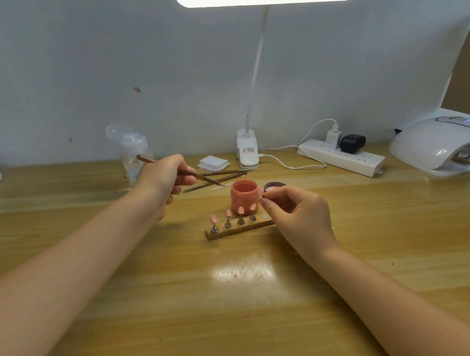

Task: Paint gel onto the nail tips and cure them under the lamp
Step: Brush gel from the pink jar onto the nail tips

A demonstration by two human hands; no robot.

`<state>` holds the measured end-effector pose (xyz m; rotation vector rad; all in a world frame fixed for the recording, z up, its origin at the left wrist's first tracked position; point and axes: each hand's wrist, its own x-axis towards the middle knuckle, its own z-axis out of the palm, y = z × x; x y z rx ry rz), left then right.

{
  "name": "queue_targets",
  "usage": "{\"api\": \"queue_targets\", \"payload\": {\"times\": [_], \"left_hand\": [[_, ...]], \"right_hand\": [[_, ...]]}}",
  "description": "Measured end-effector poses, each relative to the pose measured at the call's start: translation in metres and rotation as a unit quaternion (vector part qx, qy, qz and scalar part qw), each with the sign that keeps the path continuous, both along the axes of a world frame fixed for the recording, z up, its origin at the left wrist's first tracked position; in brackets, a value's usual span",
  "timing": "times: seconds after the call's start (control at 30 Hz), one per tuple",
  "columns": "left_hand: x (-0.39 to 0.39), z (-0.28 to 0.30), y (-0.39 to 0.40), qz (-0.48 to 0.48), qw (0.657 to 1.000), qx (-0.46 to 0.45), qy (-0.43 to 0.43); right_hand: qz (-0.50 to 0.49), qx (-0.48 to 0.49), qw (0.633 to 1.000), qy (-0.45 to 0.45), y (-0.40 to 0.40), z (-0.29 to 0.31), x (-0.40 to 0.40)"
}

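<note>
On the wooden bench (153, 304), near its middle, an open pink gel jar (244, 197) stands just behind a wooden strip holder (240, 229) carrying four pink nail tips (240, 210) on metal stands. The left hand (166, 178) pinches a thin brown brush (183, 172), its tip just left of the jar's rim. The right hand (292, 210) pinches a small pale nail tip (261, 194) beside the jar. A white curing lamp (439, 145) sits at the far right edge.
</note>
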<state>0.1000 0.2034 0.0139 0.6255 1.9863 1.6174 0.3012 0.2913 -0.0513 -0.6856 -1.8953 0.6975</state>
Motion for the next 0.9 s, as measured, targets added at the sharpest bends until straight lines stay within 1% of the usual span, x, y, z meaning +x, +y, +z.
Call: {"api": "queue_targets", "payload": {"times": [0.07,0.13,0.17,0.23,0.33,0.4,0.47,0.5,0.57,0.83,0.9], "left_hand": [[0.002,-0.003,-0.007,-0.002,0.999,0.039,0.000],[0.012,-0.007,-0.015,-0.026,0.994,0.099,0.031],[0.020,-0.011,-0.021,-0.044,0.988,0.128,0.068],[0.037,-0.020,-0.035,-0.087,0.966,0.168,0.178],[0.054,-0.032,-0.052,-0.148,0.919,0.169,0.325],[0.060,-0.035,-0.056,-0.157,0.894,0.165,0.385],[0.065,-0.035,-0.056,-0.167,0.872,0.172,0.428],[0.068,-0.036,-0.056,-0.175,0.863,0.176,0.441],[0.070,-0.039,-0.056,-0.184,0.855,0.177,0.450],[0.073,-0.038,-0.057,-0.154,0.861,0.196,0.443],[0.074,-0.040,-0.057,-0.155,0.860,0.186,0.449]], "right_hand": [[-0.002,-0.002,1.000,-0.005,0.000,0.000,0.000],[-0.002,-0.002,1.000,-0.008,0.000,0.000,0.000],[-0.002,-0.002,1.000,-0.009,0.000,0.000,0.001],[-0.004,-0.007,1.000,-0.007,0.000,0.000,0.001],[-0.005,-0.017,1.000,0.000,0.000,0.001,0.001],[-0.006,-0.020,1.000,0.005,-0.001,0.001,0.001],[-0.007,-0.020,1.000,0.004,-0.001,0.001,0.001],[-0.007,-0.020,1.000,0.004,-0.001,0.001,0.001],[-0.008,-0.018,1.000,0.004,-0.001,0.001,0.001],[-0.002,-0.008,1.000,0.002,-0.002,0.002,0.001],[-0.001,-0.008,1.000,0.004,-0.002,0.002,0.001]]}}
